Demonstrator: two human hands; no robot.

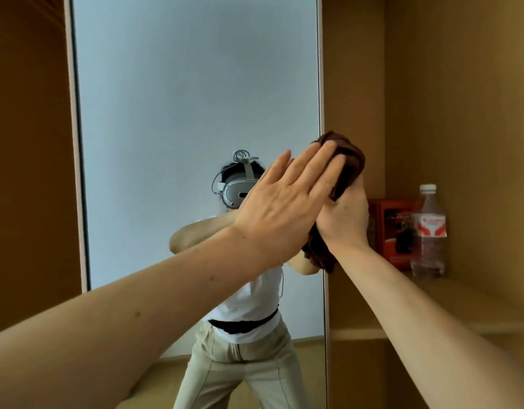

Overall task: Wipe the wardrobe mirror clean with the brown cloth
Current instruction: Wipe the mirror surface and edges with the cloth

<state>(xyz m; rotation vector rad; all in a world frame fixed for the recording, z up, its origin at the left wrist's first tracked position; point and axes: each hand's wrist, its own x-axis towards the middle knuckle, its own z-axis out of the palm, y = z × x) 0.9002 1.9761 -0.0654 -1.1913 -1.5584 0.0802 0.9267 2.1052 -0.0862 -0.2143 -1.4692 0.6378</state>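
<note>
The tall wardrobe mirror (181, 98) fills the middle of the view, framed in pale trim. A bunched brown cloth (351, 160) sits at the mirror's right edge, about mid-height. My right hand (345, 219) grips the cloth from below, and a tail of cloth hangs down past the wrist. My left hand (284, 202) lies flat with fingers together, its fingertips resting on the top of the cloth beside the right hand. Both arms reach forward and cross the lower part of the mirror. The reflection shows a person in a headset.
Right of the mirror is a wooden shelf niche (461, 305) holding a clear water bottle (428, 231) and a red box (393, 231). Wooden wardrobe panels flank the mirror on both sides.
</note>
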